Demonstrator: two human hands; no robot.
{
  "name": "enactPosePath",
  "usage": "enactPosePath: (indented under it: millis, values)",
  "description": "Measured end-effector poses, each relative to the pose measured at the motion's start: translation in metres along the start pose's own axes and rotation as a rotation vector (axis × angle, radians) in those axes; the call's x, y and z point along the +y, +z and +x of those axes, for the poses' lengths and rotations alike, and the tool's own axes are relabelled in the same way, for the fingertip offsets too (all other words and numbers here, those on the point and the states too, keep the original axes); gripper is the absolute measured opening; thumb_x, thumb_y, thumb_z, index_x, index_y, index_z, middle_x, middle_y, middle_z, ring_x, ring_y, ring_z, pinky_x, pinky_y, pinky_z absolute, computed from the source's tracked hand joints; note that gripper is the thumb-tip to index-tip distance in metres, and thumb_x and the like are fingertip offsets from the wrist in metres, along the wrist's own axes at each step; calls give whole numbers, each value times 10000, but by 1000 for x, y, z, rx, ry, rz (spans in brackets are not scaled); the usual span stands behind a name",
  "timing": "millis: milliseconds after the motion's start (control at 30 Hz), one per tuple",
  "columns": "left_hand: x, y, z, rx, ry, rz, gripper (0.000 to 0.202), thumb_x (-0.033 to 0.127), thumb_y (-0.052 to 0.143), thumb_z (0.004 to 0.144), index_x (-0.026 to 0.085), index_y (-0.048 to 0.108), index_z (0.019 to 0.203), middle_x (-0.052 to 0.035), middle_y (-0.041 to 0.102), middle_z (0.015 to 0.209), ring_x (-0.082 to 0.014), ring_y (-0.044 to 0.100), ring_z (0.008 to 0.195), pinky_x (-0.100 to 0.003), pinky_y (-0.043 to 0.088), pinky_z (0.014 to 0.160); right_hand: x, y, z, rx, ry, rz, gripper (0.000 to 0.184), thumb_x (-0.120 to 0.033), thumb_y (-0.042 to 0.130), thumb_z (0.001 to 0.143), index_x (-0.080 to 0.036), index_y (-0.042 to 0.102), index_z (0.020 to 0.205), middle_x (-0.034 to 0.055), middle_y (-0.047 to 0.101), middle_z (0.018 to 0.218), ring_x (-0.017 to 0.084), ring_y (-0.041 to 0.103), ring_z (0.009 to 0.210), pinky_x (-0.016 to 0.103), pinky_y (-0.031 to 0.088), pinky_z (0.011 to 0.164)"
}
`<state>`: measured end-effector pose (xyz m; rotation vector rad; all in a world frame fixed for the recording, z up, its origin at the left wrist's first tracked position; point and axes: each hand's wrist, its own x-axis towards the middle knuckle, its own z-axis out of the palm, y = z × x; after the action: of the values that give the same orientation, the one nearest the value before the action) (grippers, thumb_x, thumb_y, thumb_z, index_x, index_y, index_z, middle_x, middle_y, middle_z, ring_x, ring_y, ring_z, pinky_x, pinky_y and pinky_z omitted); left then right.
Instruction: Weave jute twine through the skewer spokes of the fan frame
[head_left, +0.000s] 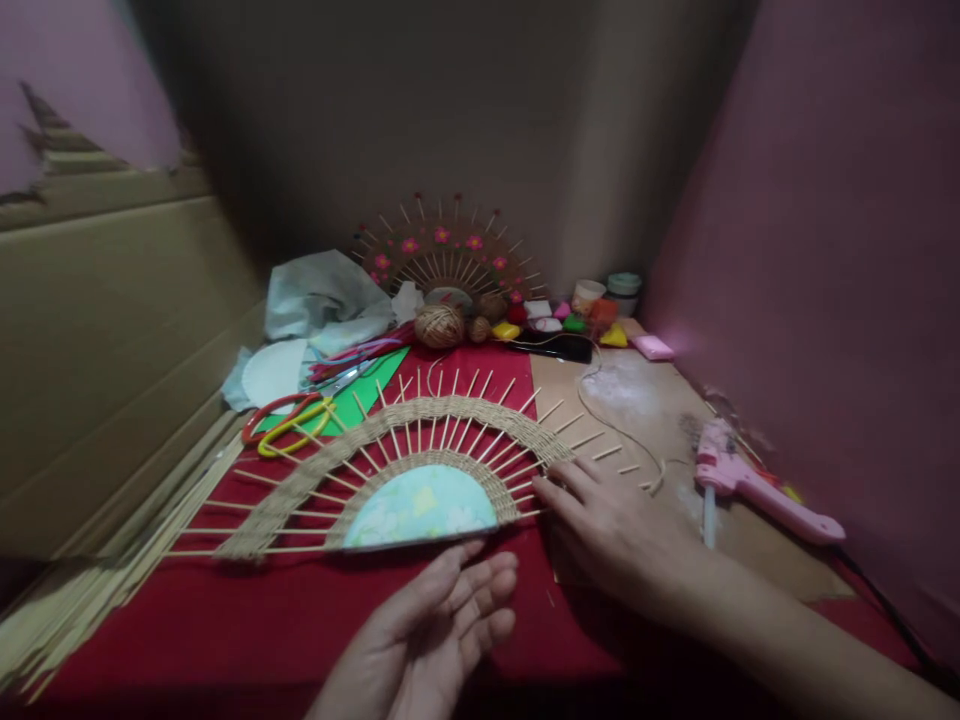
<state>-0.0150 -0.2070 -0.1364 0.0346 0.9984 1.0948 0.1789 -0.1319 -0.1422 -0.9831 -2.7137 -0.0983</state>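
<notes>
A half-round woven fan [292, 492] of thin sticks and twined cord lies on the red cloth. At its centre sits a half disc of pale blue patterned fabric [424, 505]. My right hand [600, 520] is closed on the right end of the outer woven band, its fingers bent over the sticks and hiding that end. My left hand [454, 620] is open, palm up with loosely curled fingers, just below the fan's straight lower edge. One fingertip comes close to that edge; whether it touches, I cannot tell. A loose cord [626, 437] trails right of the fan.
Scissors [296, 420] rest on green sheet [375, 390] at left, beside bundled sticks [97, 600]. A pink glue gun [757, 485] lies on cardboard [637, 390] at right. Behind stand a twine ball [440, 326], small coloured packets [574, 322] and a flowered fan [442, 236].
</notes>
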Motion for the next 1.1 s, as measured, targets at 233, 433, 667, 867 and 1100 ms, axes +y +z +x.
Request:
enactPosePath:
  millis: [233,433,667,867,1100]
  values:
    - [0,13,24,1,194,-73,103,30,552,760,64,523,853,-239,614,1005,-317,617,962,-380,530,778,10,2,-4,109,-114,-134,305,-98,431,833,-72,539,1117,165,587,980,235,500,859,368,465,700]
    - [7,27,41,-186,74,2,251,302,528,833,52,552,827,-158,626,735,-198,615,606,-304,503,516,8,0,-1,127,-139,-192,286,-114,447,824,-39,573,1070,154,611,872,236,520,755,392,470,645]
    - [-2,27,44,-130,279,77,124,187,577,794,72,560,834,-146,660,742,-228,642,628,-294,499,474,5,-2,-4,240,-129,-94,306,-115,461,816,-70,557,1104,165,598,1003,243,531,868,397,470,707]
    - [-9,29,28,-22,467,93,131,161,653,719,65,567,745,-97,642,601,-177,614,516,-261,511,464,15,-20,-17,489,142,320,449,-114,464,773,-165,457,1219,124,531,1163,233,500,1048,410,428,877]
    - [16,35,13,12,619,105,104,149,681,663,65,644,711,-94,677,643,-168,643,575,-248,559,571,46,-21,0,702,638,963,361,-144,491,683,-175,503,1043,72,556,994,187,534,912,382,427,857]
